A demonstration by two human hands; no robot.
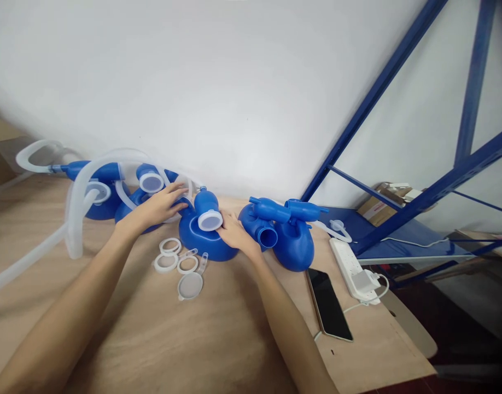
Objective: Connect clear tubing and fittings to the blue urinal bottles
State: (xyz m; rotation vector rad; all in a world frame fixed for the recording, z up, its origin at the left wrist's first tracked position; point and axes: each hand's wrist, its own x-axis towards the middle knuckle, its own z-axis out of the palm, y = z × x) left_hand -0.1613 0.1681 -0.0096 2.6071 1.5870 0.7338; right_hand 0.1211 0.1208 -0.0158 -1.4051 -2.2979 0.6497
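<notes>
A blue plastic urinal bottle with a white-capped neck is in front of me on the table. My right hand grips its right side beside the neck, with some fingers hidden behind it. My left hand is at the bottle's left rear, fingers stretched out and apart; the fingertips seem to touch it or the tubing behind. Left of it stand more blue bottles, one with a white cap. Loose white ring caps and a round strapped lid lie in front.
Two uncapped blue bottles stand to the right. Long translucent hoses arch over the left side. A phone and a white power strip lie near the right edge. A blue metal rack stands beyond, with the wall behind.
</notes>
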